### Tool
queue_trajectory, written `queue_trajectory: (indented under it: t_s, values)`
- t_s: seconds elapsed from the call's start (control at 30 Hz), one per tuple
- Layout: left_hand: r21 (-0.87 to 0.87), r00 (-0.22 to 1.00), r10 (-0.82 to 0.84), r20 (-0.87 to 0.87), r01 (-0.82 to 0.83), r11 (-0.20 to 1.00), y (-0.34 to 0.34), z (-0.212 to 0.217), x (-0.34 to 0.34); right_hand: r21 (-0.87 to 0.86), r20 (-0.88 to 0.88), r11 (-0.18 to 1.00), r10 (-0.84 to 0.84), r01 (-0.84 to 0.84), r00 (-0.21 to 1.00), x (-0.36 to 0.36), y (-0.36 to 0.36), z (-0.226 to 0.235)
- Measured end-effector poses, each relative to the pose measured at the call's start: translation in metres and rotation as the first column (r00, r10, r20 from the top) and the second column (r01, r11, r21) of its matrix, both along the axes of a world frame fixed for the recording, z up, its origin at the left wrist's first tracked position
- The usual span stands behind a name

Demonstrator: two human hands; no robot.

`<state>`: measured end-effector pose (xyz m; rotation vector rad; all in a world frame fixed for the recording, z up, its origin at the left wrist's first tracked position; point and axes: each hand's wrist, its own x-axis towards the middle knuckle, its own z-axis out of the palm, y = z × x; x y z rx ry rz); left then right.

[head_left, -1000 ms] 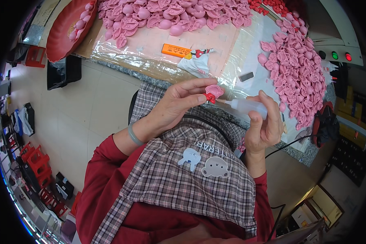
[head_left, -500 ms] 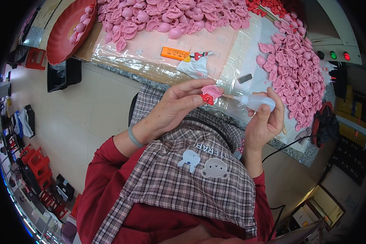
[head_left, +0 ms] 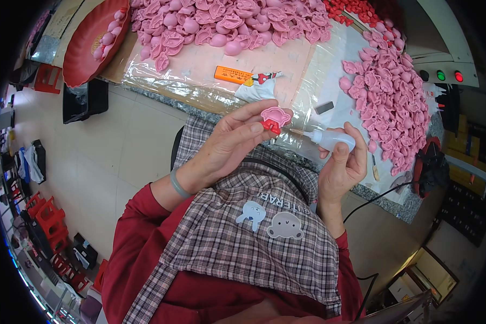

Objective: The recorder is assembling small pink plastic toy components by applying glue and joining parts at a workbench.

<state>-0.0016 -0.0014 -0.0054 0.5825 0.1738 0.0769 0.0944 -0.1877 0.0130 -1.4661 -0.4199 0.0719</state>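
My left hand (head_left: 229, 143) pinches a small pink moulded piece (head_left: 276, 115) with a red part (head_left: 271, 127) on its underside, held up over the table's front edge. My right hand (head_left: 341, 162) grips a small translucent squeeze bottle (head_left: 332, 139); its thin nozzle points left and ends just short of the red part. Both hands hover above a clear plastic sheet (head_left: 318, 81) covering the table.
Heaps of pink pieces (head_left: 391, 97) lie right and along the back (head_left: 227, 21). A red tray (head_left: 89, 46) sits at the left, an orange box cutter (head_left: 233, 74) and a small dark block (head_left: 324, 108) in the middle. Red parts (head_left: 356, 11) are piled at the back.
Both hands have lifted slightly toward the table. The pink piece has been turned in my left fingers, and the bottle's nozzle stays close to its red part.
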Motion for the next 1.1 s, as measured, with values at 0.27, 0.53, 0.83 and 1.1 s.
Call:
queue_trajectory:
  t_s: [0.27, 0.53, 0.83, 1.1]
  values:
    - [-0.002, 1.000, -0.002, -0.012, 0.002, 1.000, 0.0000, -0.0022, -0.0002, -0.002, -0.009, 1.000, 0.004, -0.004, 1.000, 0.0010, 0.0018, -0.0017]
    - [-0.018, 1.000, -0.005, -0.012, 0.005, 1.000, 0.0001, -0.0032, -0.0009, 0.019, -0.010, 1.000, -0.011, 0.011, 1.000, 0.0036, 0.0017, -0.0046]
    - [-0.004, 1.000, -0.008, -0.029, 0.008, 1.000, -0.0006, -0.0034, -0.0016, 0.020, -0.004, 1.000, -0.004, 0.005, 1.000, 0.0034, 0.0005, -0.0043]
    - [0.006, 0.999, -0.020, -0.028, 0.020, 1.000, -0.0004, -0.0049, -0.0016, 0.075, 0.006, 0.997, -0.010, 0.010, 1.000, 0.0092, -0.0004, -0.0049]
